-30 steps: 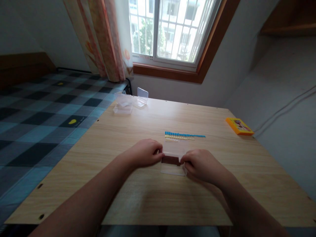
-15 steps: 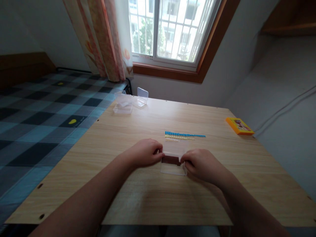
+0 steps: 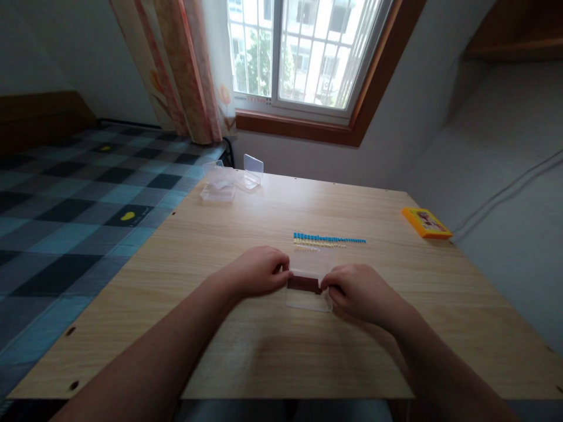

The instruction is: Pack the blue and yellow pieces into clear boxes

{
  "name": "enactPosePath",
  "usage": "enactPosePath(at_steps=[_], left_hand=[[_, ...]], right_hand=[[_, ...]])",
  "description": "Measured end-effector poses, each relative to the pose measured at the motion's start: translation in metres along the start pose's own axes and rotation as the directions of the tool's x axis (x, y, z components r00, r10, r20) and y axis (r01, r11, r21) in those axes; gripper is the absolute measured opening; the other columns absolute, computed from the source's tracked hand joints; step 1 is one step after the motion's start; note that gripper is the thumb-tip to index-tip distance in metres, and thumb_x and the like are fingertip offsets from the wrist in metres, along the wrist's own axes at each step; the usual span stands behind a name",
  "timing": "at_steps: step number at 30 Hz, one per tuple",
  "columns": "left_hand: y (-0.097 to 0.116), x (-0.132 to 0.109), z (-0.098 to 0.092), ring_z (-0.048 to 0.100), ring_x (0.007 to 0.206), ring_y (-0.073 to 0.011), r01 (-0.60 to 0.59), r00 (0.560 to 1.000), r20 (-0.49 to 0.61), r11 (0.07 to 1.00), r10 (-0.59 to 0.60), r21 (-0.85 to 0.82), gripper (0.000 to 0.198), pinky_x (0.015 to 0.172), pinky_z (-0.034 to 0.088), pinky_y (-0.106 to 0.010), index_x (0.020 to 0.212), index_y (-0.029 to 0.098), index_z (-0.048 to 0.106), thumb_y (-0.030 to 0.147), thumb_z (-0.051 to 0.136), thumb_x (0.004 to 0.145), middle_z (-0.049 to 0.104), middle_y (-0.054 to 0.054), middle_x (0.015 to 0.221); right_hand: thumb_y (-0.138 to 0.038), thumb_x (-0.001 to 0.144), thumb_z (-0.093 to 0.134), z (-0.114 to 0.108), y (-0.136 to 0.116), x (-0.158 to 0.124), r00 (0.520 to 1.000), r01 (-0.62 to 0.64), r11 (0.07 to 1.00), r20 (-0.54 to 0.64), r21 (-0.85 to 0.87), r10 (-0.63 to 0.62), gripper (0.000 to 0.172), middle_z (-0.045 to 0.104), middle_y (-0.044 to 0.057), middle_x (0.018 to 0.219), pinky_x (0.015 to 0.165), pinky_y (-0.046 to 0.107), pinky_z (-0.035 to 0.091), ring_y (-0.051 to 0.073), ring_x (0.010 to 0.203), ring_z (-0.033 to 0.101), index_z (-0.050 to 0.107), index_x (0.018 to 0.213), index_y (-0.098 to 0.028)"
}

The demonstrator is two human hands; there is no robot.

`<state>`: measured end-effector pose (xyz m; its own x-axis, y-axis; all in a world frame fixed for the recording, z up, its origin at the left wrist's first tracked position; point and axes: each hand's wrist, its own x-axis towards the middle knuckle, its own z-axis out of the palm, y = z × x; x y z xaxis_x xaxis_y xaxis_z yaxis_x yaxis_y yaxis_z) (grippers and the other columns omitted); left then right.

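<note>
A clear plastic box [image 3: 308, 302] lies with its lid folded back on the table in front of me. Dark brown small pieces [image 3: 303, 284] form a tight block across its middle. My left hand [image 3: 266, 271] is closed, thumb and fingers pinching the box's left edge. At the right end of the brown block my right hand [image 3: 355, 292] is pinched shut, its fingertips over the box. Whatever sits between those fingertips is too small to make out. Just beyond the lid, small blue pieces [image 3: 325, 238] lie in a row, with cream pieces [image 3: 314, 242] lined up nearer me.
More clear plastic boxes [image 3: 219, 192] stand at the table's far left corner, one with its lid upright. An orange-yellow box [image 3: 426, 223] rests near the right edge. A checked bed [image 3: 88, 205] adjoins the table [image 3: 220, 363] on the left.
</note>
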<state>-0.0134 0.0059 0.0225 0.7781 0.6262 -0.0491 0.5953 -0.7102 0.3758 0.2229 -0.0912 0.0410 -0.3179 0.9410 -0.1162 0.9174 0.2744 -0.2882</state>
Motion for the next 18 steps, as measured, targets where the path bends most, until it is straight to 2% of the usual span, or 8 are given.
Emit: enactPosePath(at_steps=[14,16,18], left_hand=[[0.002,0.000,-0.002,0.061,0.072,-0.0189,0.012,1.000,0.015,1.000,-0.012,0.004,0.023,0.062,0.037,-0.030,0.079,0.021,0.072,0.036,0.059,0.090,0.072,-0.004,0.079],[0.000,0.000,-0.002,0.062,0.073,-0.0193,0.003,1.000,0.022,1.000,-0.003,-0.002,0.025,0.063,0.038,-0.030,0.079,0.021,0.071,0.038,0.058,0.092,0.073,-0.004,0.081],[-0.002,0.000,-0.003,0.063,0.076,-0.0201,-0.004,1.000,0.028,1.000,0.005,-0.021,0.030,0.065,0.040,-0.031,0.082,0.020,0.072,0.040,0.054,0.095,0.073,-0.005,0.084]], right_hand=[[-0.014,0.083,0.055,-0.001,0.002,-0.002,1.000,0.016,1.000,-0.005,0.003,-0.016,0.032,0.080,0.003,0.090,0.073,0.029,0.044,0.019,0.080,0.071,0.083,0.092,-0.026],[-0.014,0.083,0.055,-0.002,0.006,-0.003,0.996,0.048,0.998,-0.075,0.029,-0.046,0.031,0.079,0.003,0.088,0.072,0.029,0.044,0.018,0.078,0.070,0.082,0.090,-0.025],[-0.014,0.084,0.054,-0.002,0.010,-0.004,0.973,0.102,0.992,-0.213,0.076,-0.084,0.029,0.078,0.003,0.085,0.072,0.029,0.045,0.018,0.077,0.069,0.080,0.089,-0.024]])
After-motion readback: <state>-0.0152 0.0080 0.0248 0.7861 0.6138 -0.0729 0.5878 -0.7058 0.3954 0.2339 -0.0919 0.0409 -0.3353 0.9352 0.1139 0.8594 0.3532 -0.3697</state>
